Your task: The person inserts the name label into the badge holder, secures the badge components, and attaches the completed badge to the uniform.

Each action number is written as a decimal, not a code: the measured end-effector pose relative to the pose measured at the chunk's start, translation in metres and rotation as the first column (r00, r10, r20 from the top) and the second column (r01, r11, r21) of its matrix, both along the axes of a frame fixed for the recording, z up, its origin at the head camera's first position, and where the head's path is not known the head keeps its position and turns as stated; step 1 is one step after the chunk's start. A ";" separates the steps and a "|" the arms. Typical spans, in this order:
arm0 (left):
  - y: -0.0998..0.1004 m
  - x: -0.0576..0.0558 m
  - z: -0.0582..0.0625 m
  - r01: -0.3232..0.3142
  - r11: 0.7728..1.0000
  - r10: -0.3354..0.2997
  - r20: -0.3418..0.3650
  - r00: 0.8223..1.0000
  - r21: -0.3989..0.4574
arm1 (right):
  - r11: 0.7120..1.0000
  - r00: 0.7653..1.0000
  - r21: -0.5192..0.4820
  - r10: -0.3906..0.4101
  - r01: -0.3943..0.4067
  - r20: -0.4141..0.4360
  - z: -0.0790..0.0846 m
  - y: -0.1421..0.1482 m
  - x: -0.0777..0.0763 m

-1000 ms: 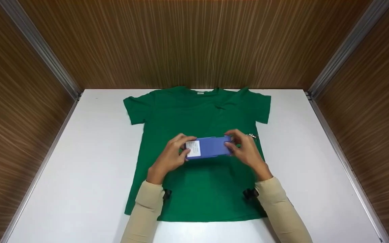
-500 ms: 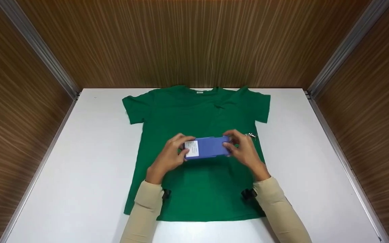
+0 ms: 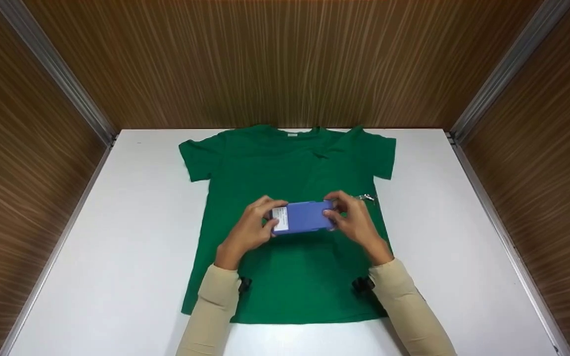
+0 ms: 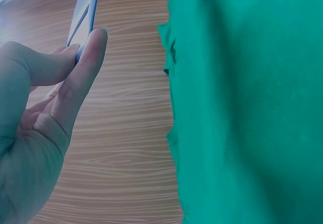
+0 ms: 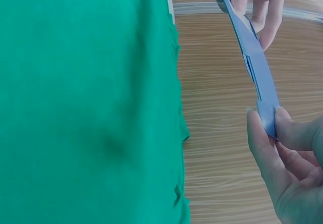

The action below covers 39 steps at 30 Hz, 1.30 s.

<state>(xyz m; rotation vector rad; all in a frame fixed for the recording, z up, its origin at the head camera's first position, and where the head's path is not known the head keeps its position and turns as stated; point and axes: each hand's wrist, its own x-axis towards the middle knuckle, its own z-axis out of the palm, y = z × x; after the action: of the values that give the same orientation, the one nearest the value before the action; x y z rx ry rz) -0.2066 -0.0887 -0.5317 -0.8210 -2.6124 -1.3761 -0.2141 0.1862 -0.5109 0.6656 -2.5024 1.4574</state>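
Both hands hold a flat blue card holder (image 3: 306, 216) level above the green T-shirt (image 3: 285, 287). A white printed label (image 3: 280, 219) shows at its left end, partly covered by the blue part. My left hand (image 3: 250, 227) pinches the label end between thumb and fingers, and in the left wrist view the thumb (image 4: 55, 65) presses against the holder's thin edge. My right hand (image 3: 356, 220) pinches the other end. In the right wrist view the blue holder (image 5: 260, 67) is seen nearly edge-on, with a layered slit along its side. The shirt lies spread out, neck away from me.
A small silvery metal piece (image 3: 367, 198) shows just right of the right hand, over the shirt's side. The white table (image 3: 117, 237) is bounded by wood-grain panels (image 3: 285, 64) at the back and sides, with metal rails (image 3: 62, 74) at the corners.
My right hand has moved slightly left, towards the left hand. Less of the white label shows, and the holder looks shorter. Both hands keep their pinch.
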 end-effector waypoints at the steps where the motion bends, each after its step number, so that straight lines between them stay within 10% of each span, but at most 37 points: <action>1: 0.000 0.000 0.000 0.002 1.000 -0.002 -0.001 1.000 -0.002 | 1.000 1.000 0.001 -0.001 0.001 0.000 -0.004 0.001 -0.002; 39: 0.008 0.001 0.001 -0.013 1.000 0.013 -0.007 1.000 -0.019 | 1.000 0.999 0.016 0.022 -0.022 0.026 -0.019 0.002 -0.008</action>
<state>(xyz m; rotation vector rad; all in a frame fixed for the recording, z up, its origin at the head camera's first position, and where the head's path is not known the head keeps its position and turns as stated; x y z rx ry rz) -0.2053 -0.0803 -0.5304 -0.8082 -2.6251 -1.3440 -0.2221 0.1887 -0.5297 0.6836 -2.5361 1.4640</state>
